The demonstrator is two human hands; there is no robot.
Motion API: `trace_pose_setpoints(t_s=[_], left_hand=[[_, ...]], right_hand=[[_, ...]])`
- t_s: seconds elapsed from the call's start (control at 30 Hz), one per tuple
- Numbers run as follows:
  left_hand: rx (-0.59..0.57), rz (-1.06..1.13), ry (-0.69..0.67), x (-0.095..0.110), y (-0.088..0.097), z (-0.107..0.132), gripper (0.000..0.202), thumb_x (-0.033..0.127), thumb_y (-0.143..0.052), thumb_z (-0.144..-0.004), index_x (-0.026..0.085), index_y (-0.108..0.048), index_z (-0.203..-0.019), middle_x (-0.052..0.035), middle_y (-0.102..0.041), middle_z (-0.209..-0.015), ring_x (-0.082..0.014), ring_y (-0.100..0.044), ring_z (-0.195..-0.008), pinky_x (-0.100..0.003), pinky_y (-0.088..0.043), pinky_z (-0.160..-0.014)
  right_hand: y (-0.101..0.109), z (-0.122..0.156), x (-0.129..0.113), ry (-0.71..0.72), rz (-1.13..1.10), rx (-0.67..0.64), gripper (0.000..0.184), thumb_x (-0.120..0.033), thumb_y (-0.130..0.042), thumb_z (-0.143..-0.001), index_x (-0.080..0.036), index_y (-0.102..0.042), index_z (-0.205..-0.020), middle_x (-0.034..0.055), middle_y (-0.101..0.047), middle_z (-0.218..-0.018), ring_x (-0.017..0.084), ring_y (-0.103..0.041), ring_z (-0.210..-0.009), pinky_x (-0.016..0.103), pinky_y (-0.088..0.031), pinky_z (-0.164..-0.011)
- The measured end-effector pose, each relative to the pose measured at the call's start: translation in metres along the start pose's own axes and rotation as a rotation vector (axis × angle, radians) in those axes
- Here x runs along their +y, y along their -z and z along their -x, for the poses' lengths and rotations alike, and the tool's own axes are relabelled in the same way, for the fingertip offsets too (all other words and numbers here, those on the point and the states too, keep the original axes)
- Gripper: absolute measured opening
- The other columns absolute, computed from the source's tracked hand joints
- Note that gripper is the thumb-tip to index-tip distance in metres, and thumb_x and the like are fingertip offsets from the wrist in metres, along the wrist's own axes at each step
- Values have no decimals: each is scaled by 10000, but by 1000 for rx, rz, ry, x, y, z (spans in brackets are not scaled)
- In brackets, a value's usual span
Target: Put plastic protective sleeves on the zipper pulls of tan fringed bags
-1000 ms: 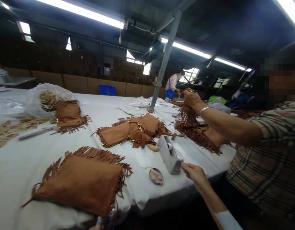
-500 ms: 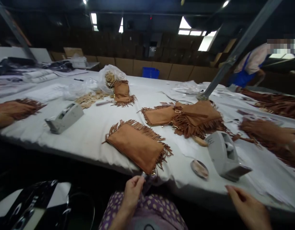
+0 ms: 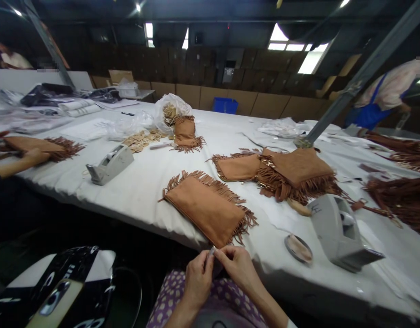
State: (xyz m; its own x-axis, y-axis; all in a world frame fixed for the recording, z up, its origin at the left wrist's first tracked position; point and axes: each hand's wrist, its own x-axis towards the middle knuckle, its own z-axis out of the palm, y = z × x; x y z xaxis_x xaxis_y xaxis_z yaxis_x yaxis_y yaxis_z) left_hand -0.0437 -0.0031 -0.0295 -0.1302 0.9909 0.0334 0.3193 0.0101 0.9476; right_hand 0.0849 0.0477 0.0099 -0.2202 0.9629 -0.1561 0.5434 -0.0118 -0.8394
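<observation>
Just below the nearest fringed suede pouch (image 3: 206, 209), the left grip (image 3: 198, 279) and right grip (image 3: 237, 266) are both closed, pinching a small metal fitting (image 3: 211, 252) between their fingertips; it is too small to identify. Both grips sit over a purple polka-dot lap (image 3: 182, 300), just short of that pouch. To the pouch's right, on the white-covered desk (image 3: 151, 193), lie a round shallow tin (image 3: 297, 248) and a grey tape dispenser (image 3: 339, 232). Beyond it, a heap of fringed pouches (image 3: 278, 173) sits on the cloth, and farther left of the pouch stand a second tape dispenser (image 3: 110, 164) and a plastic bag (image 3: 170, 109) of tan pieces. Well left of the pouch, a co-worker's hand (image 3: 35, 157) rests on another fringed pouch (image 3: 34, 145). Far beyond the pouch, cardboard cartons (image 3: 269, 105) line the wall around a blue crate (image 3: 225, 105), while a co-worker in a blue apron (image 3: 383, 95) stands at the desk's far right beside a steel post (image 3: 363, 79).
</observation>
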Motion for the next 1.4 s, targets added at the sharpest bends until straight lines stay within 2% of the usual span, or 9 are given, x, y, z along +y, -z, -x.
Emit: trace_pose_setpoints(t_s=[0.27, 0.5, 0.67, 0.73, 0.87, 1.0, 1.13, 1.27, 1.4], left_hand=[[-18, 34, 18, -4, -2, 3, 339, 337, -350, -941, 191, -656, -917, -66, -702, -830, -200, -637, -772, -274, -440, -730], [-59, 263, 108, -4, -5, -1, 378, 439, -405, -912, 165, -654, -838, -51, -667, -755, -185, -590, -714, -244, -422, -651], [-20, 211, 169, -13, -10, 0, 414, 499, -430, -885, 168, -610, -712, 19, -499, -536, -133, -451, -520, -230, -340, -527], [26, 168, 184, -14, -11, 2, 371, 490, -449, -879, 171, -630, -821, 21, -515, -528, -145, -482, -512, -236, -364, -541], [138, 111, 134, -6, -5, 4, 449, 430, -534, -846, 197, -568, -1228, -60, -705, -760, -221, -634, -694, -286, -448, -679], [106, 161, 69, 0, -1, 1, 315, 405, -577, -818, 223, -715, -1036, -108, -721, -1022, -260, -637, -946, -310, -443, -857], [97, 376, 215, 0, -3, -5, 309, 454, -646, -749, 154, -720, -761, -41, -658, -643, -167, -588, -619, -251, -452, -614], [37, 782, 511, 0, -3, -9, 373, 470, -758, -587, 136, -593, -581, 77, -415, -454, -24, -283, -347, -174, -199, -367], [5, 931, 661, 1, -3, -9, 392, 434, -802, -517, 139, -546, -555, 101, -371, -437, 12, -187, -313, -164, -107, -346]], right_hand=[[-10, 0, 7, -137, 78, 59, 433, -489, -578, -740, -148, -606, -474, 14, -545, -441, 118, -465, -446, 221, -305, -431], [-22, 3, 18, -244, -227, 96, 416, -508, -620, -698, -174, -508, -477, -43, -423, -402, 80, -357, -384, 215, -254, -385], [-32, 3, 20, -267, -430, 126, 414, -506, -657, -651, -204, -427, -485, -73, -359, -409, 68, -302, -381, 221, -222, -379], [-34, 3, 23, -260, -413, 151, 405, -497, -656, -647, -201, -432, -486, -64, -378, -425, 74, -316, -406, 223, -236, -393], [-38, 1, 26, -215, -374, 180, 407, -504, -647, -647, -188, -450, -481, -49, -402, -456, 84, -325, -464, 231, -251, -435], [-34, 0, 25, -180, -365, 178, 435, -530, -642, -656, -182, -453, -476, -54, -388, -463, 85, -315, -481, 231, -246, -453], [-23, 2, 23, -124, -401, 53, 440, -536, -641, -668, -179, -461, -485, -57, -383, -469, 81, -315, -473, 225, -239, -448], [-12, 7, 20, -85, -475, -73, 382, -495, -631, -705, -162, -524, -550, -63, -390, -478, 78, -315, -466, 215, -237, -439], [-13, 7, 17, -52, -290, 56, 318, -415, -623, -720, -156, -573, -542, -39, -449, -489, 98, -379, -498, 216, -266, -464]])
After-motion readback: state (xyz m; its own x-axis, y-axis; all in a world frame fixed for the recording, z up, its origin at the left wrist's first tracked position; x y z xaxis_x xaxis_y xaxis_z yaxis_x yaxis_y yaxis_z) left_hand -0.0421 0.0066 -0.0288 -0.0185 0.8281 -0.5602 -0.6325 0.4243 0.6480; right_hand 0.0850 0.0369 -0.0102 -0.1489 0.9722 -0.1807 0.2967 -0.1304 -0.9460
